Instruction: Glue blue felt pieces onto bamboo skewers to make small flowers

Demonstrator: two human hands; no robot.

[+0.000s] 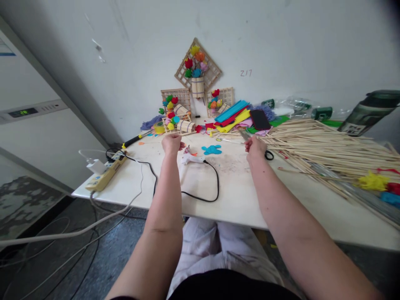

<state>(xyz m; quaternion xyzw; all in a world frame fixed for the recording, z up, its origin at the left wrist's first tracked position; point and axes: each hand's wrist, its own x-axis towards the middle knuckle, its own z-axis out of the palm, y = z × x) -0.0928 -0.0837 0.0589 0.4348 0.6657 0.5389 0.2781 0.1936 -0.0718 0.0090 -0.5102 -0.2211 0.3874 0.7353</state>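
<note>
My left hand is closed, fingers curled together, just above and left of a white hot glue gun; anything inside it is hidden. The glue gun lies on its side, its black cord looping over the tabletop. A flat blue flower-like cutout lies right of it, touched by neither hand. On the right, my right hand closes over the middle of a pair of scissors. The scissors' blades point out past the fingers, and a black handle loop shows beside the wrist.
Lattice stick panels with colourful flowers stand against the wall. Stacked coloured sheets and a dark phone lie at the back. Many thin wooden sticks cover the right side, near a dark bottle. A power strip sits left.
</note>
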